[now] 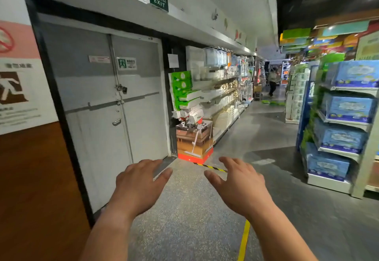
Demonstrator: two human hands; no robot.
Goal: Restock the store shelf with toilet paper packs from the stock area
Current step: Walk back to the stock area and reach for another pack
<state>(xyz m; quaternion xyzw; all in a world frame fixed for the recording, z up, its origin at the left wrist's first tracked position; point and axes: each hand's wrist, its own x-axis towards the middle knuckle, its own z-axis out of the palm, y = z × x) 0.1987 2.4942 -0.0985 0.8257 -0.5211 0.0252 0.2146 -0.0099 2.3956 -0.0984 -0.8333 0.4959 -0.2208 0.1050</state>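
Both my hands are stretched out in front of me over the aisle floor, palms down, fingers relaxed and spread. My left hand [139, 182] and my right hand [238, 184] hold nothing. On the right stands a shelf unit [367, 137] stacked with blue packs of toilet paper [346, 107] on several levels. Green and white tissue packs [182, 90] are piled beside the door on the left side of the aisle. More white packs [297, 96] are stacked further down on the right.
A locked grey double exit door [114, 104] fills the left wall. A mop display box [193, 141] with a red base stands at the door's right. Shelves of housewares [225, 96] line the left side. A person [272, 82] walks far down the aisle. Yellow floor tape [244, 240] runs underfoot.
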